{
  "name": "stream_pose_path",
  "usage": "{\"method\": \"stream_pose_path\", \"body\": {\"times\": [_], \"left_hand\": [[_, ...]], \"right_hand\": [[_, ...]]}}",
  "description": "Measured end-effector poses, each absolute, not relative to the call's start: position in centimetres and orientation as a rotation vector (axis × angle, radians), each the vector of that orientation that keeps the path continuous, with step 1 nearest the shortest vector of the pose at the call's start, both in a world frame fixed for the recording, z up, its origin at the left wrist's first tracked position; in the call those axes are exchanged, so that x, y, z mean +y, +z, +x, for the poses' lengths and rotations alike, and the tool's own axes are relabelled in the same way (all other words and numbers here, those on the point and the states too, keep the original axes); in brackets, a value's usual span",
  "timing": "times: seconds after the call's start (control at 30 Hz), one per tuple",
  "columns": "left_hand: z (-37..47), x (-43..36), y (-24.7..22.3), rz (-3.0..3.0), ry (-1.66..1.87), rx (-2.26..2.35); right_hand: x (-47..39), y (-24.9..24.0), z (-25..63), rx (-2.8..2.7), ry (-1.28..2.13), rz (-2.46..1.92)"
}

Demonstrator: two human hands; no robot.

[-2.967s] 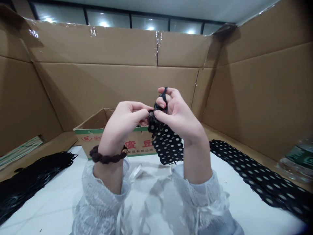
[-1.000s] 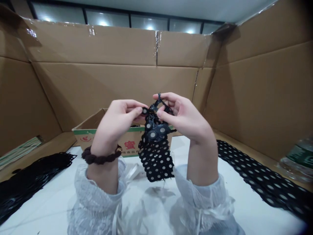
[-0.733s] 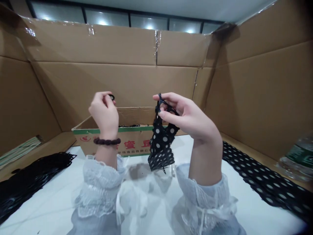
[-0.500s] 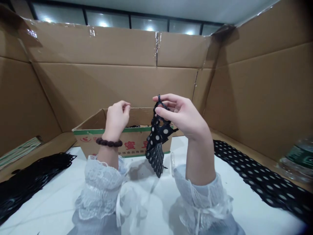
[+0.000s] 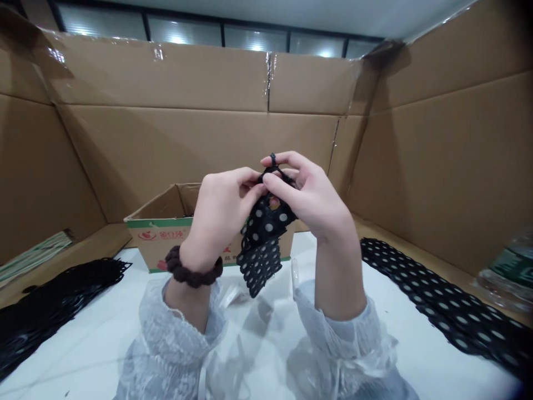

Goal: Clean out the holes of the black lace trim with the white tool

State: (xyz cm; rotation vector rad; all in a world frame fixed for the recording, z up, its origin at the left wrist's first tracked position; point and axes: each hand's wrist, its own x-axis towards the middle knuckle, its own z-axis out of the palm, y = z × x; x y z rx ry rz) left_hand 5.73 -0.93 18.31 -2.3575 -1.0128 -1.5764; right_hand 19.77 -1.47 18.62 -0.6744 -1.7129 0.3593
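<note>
A black polka-dot fabric piece (image 5: 261, 225) with a scalloped edge hangs folded between my hands above the white table. My right hand (image 5: 310, 194) grips its gathered top, and a thin black loop sits around the index finger. With thumb and fingers, my left hand (image 5: 227, 208) pinches the fabric's upper left side. A dark braided hair tie (image 5: 194, 269) circles my left wrist. The ends of several fingers are hidden behind the cloth.
An open carton (image 5: 156, 233) with green edging stands behind my hands. Black strips (image 5: 62, 305) lie at left, polka-dot strips (image 5: 445, 303) at right. A plastic bottle (image 5: 510, 275) lies far right. Tall cardboard walls (image 5: 200, 139) surround the white table (image 5: 112, 328).
My left hand has moved right from beside the fabric and now pinches it. The fabric's hanging part has swung slightly left and spread; my right hand keeps its hold.
</note>
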Motion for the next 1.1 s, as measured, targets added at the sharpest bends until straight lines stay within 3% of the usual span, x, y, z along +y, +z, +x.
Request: {"method": "stream_pose_path", "body": {"times": [0.13, 0.37, 0.6, 0.7, 0.8, 0.9, 1.1], "left_hand": [[5.9, -2.0, 18.7, -2.348, -1.554, -1.005], [4.6, -2.1, 18.9, -2.595, -1.876, -1.127], [4.6, -1.3, 18.9, -2.834, -1.851, -1.315], [2.7, 0.9, 18.4, -2.504, -2.059, -1.378], [-0.5, 4.5, 17.3, -1.738, -2.264, -1.304], [-2.2, 7.8, 16.1, -1.615, -2.073, -1.433], [1.0, 6.4, 16.2, -2.210, -1.413, -1.552]], "right_hand": [[-1.3, 18.5, 19.4, -1.595, 0.268, -0.630], [-1.6, 18.7, 19.5, -1.736, 0.253, -0.559], [-1.2, 18.5, 19.8, -1.809, 0.374, -0.625], [-1.6, 18.6, 21.5, -1.704, 0.325, -0.702], [-2.1, 18.5, 23.6, -1.592, 0.231, -0.717], [-2.2, 18.5, 24.3, -1.600, 0.240, -0.713], [-1.6, 18.5, 22.4, -1.747, 0.366, -0.728]]}}
